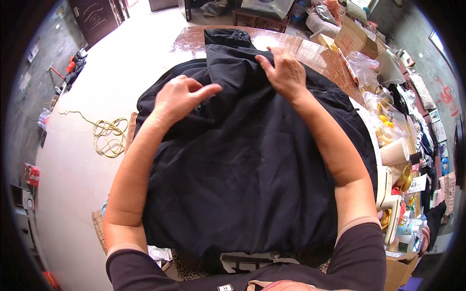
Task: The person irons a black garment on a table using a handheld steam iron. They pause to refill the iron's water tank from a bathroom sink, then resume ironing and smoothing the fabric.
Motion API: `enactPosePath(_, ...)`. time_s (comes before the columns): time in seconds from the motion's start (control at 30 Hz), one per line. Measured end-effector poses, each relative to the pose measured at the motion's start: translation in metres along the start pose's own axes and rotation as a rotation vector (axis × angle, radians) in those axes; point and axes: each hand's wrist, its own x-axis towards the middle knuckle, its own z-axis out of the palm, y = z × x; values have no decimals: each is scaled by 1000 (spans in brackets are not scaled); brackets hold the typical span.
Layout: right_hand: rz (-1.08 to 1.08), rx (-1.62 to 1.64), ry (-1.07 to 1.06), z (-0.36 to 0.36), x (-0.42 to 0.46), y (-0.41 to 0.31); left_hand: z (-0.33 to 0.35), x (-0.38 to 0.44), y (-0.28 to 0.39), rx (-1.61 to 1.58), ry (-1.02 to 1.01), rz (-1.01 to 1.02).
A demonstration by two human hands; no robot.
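A large black jacket (240, 163) with zippers is spread over a polished brown table (327, 62), its lower edge hanging toward me. The narrow far part of the garment, folded black cloth, lies near the table's far edge. Over the jacket's left part is my left hand (182, 96), thumb apart from the fingers, holding nothing; a zipper pull shows just beside it. My right hand (285, 71) rests at the upper right of the garment, fingers bent and thumb spread. Whether its fingertips pinch any cloth is hard to see.
Plastic bags, oranges (385, 122), a paper roll (395, 152) and a white machine (389, 211), seemingly a sewing machine, line the right side. An open cardboard box (355, 38) stands at the far right. A yellow cord (109, 136) lies coiled on the floor at left.
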Motion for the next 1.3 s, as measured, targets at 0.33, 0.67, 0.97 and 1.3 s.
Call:
enactPosePath(0.33,239,-84,-162,39,16,19,12,9,-11,-77,-113,57)
enactPosePath(0.67,348,-194,-206,81,5,47,44,73,-67,245,183,-133)
enactPosePath(0.97,-279,287,31,9,11,-29,20,26,-10,-14,302,376)
enactPosePath(1.3,-76,-9,-634,30,-50,23,22,-6,-27,486,-196,81)
